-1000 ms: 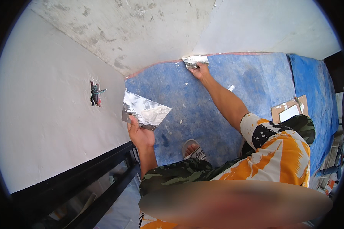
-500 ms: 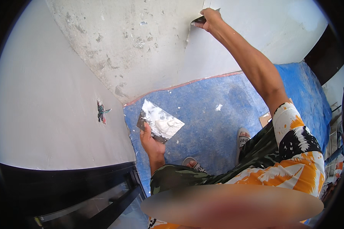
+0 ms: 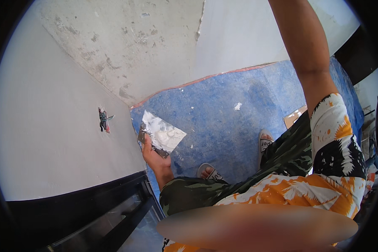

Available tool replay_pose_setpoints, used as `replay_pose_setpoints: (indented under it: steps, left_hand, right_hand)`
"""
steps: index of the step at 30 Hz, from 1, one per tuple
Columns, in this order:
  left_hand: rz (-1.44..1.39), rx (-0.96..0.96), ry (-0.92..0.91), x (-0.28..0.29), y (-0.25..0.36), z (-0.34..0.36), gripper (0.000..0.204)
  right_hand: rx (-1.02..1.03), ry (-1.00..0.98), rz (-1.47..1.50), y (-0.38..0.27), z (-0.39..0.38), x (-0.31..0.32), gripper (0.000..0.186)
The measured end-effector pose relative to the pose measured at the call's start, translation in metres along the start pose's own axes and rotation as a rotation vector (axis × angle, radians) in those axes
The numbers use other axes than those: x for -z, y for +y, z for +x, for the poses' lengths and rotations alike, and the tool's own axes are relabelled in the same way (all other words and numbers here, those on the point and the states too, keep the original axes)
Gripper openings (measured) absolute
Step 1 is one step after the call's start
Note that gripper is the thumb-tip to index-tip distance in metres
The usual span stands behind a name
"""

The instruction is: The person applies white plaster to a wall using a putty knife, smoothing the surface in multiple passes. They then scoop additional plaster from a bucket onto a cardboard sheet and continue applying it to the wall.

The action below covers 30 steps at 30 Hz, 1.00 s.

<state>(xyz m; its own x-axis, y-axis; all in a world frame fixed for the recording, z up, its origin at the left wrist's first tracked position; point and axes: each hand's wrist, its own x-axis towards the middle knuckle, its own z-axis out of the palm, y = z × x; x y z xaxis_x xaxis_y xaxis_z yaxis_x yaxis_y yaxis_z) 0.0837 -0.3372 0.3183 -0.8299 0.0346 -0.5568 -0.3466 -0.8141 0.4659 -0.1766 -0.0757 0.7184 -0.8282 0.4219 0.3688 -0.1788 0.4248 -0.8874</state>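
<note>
My left hand (image 3: 155, 160) is closed on the edge of a flat metal putty plate (image 3: 158, 152), with the thumb lying over it. A mound of white putty (image 3: 168, 134) sits on the plate, and white smears cover much of its face. Above and to the right, my right forearm (image 3: 304, 40) reaches up past the top edge of the picture, so my right hand and whatever it holds are out of sight. The wall ahead has a bare, pitted part (image 3: 151, 50) on the left. A smooth whitish coat (image 3: 239, 33) covers its right part, ending in a raised ragged ridge.
Blue sheeting (image 3: 222, 105) with white specks covers the floor where my sandalled feet stand. On the left wall, wires stick out of a cut-out hole (image 3: 105, 120). A black frame (image 3: 80, 193) with glass lies below it. A piece of cardboard (image 3: 295, 116) is by my right leg.
My right hand, which gripped a dark-bladed putty knife against the wall, has moved up out of the picture. The plate in my left hand appears slightly further left as the view shifts.
</note>
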Motion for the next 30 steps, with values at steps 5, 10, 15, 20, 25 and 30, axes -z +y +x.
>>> replay_pose_setpoints:
  steps: [5,10,15,20,25,30]
  left_hand:
    - [-0.022,-0.009,-0.031,0.03,-0.011,0.02,0.04]
    - [-0.031,0.047,-0.038,0.032,-0.018,0.026,0.045]
    - [-0.051,0.104,-0.016,0.019,-0.016,0.015,0.044]
    - [-0.055,0.106,-0.05,0.015,0.003,-0.005,0.044]
    - [-0.121,0.122,-0.17,0.01,0.018,-0.028,0.042]
    - [-0.111,0.161,-0.255,-0.009,0.036,-0.044,0.045]
  right_hand:
    - [-0.631,0.015,0.702,0.29,-0.183,0.017,0.037]
    - [-1.161,0.398,0.754,0.514,-0.296,-0.001,0.042]
    - [-1.137,0.417,0.814,0.555,-0.267,-0.02,0.038]
    - [-0.924,0.396,0.691,0.439,-0.195,-0.01,0.031]
    - [-0.628,0.324,0.329,0.227,-0.08,0.014,0.027]
    - [-0.454,0.278,0.168,0.017,0.043,0.025,0.031]
